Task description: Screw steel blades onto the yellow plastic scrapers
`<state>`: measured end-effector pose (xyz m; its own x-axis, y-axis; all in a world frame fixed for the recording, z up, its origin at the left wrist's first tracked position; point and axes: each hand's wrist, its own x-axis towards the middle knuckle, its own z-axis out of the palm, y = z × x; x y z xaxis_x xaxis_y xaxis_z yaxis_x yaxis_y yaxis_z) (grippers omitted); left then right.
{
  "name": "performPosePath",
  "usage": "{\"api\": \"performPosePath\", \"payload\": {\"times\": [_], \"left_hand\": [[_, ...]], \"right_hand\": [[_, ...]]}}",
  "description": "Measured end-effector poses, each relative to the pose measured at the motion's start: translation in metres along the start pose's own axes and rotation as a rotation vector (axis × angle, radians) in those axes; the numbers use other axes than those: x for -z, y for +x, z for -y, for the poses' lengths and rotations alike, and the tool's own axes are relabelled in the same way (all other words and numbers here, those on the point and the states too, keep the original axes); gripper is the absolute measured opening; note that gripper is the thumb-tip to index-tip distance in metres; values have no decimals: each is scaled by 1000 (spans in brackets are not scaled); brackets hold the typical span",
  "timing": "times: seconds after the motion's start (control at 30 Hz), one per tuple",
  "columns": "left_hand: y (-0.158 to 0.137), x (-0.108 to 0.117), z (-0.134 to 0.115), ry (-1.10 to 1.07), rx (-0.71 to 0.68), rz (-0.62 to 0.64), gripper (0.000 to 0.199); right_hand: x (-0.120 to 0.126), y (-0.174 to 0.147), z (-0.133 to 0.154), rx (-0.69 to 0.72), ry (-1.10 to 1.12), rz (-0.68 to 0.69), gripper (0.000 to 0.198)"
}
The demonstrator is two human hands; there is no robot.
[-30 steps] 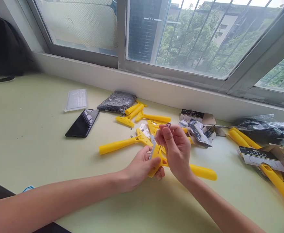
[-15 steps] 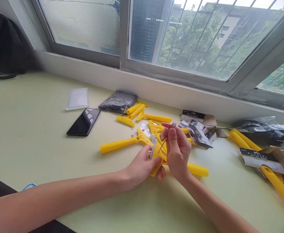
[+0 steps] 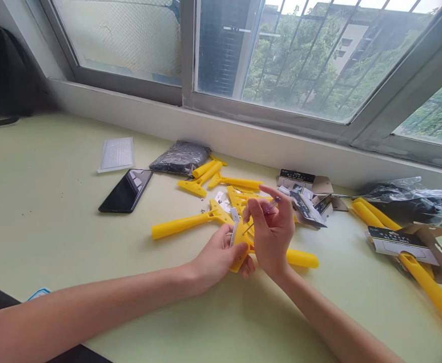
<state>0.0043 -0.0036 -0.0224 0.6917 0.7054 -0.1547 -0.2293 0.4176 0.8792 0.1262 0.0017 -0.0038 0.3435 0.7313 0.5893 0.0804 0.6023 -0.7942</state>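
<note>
My left hand (image 3: 221, 254) is closed around the head of a yellow scraper (image 3: 302, 258), thumb on top. A metal blade (image 3: 235, 227) sticks out along the head's left side, and the handle points right, partly hidden behind my other hand. In my right hand (image 3: 273, 237) is a small screwdriver (image 3: 271, 205) with a clear handle. Its thin shaft slants down to a screw spot on the scraper head. Just beyond lie several yellow scraper parts, among them a long-handled one (image 3: 183, 225), with small white and metal pieces (image 3: 223, 200) between them.
A black phone (image 3: 126, 190), a clear plastic sheet (image 3: 117, 154) and a dark grey packet (image 3: 180, 157) lie at the back left. Printed card packaging (image 3: 306, 201) is behind my right hand. Carded yellow scrapers (image 3: 428, 287) and clear plastic bags (image 3: 413, 199) lie at the right.
My right hand's fingers have shifted on the screwdriver: the index finger is now raised and the handle leans further right. The scraper stays in my left hand. The view has moved slightly.
</note>
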Motion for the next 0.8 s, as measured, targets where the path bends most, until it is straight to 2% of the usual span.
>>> {"api": "performPosePath", "payload": {"times": [0.07,0.13,0.33,0.4,0.53,0.63,0.8], "left_hand": [[0,0,0,2,4,1,47],[0,1,0,4,3,4,51],[2,1,2,0,-18,26,57],[2,2,2,-4,-19,29,57],[2,3,3,-2,-16,36,50],[1,3,3,4,-8,38,43],[1,2,1,11,-3,39,39]], "right_hand": [[0,-1,0,-22,2,16,15],[1,-3,0,-39,-2,41,15],[1,-5,2,-182,41,137,45],[1,-4,4,-190,38,146,49],[2,-2,6,-92,-18,89,34],[2,0,8,-28,11,80,39],[2,4,11,-178,204,94,26]]}}
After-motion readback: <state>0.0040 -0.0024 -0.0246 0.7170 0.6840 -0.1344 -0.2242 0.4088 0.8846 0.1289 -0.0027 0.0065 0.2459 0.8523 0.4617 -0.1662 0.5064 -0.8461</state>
